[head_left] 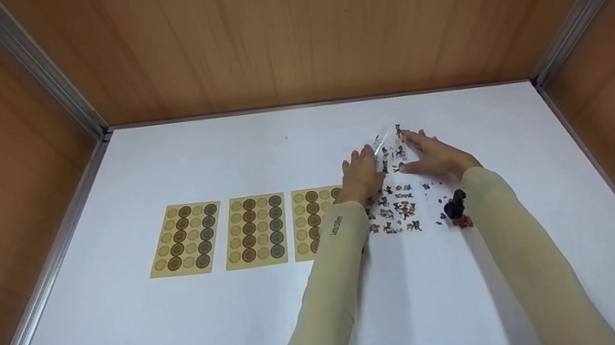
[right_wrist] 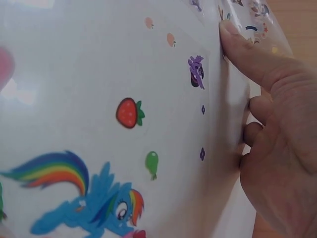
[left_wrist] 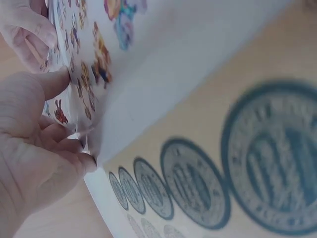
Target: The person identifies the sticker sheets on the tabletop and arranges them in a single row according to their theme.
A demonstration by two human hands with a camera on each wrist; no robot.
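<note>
Between both hands lies a clear glossy sticker sheet printed with small cartoon figures, its far part raised and catching the light. My left hand holds its left edge; the left wrist view shows the thumb on the sheet and the other fingers curled at the edge. Along the right edge my right hand grips the sheet, thumb on the printed face and fingers curled behind. Beside it is another sheet with a rainbow-maned pony, a strawberry and a balloon.
Three tan sheets of round printed seals stand in a row: the left sheet, the middle sheet and the right sheet, partly under the left sleeve. A dark object shows by the right forearm. Wooden panels enclose the white table.
</note>
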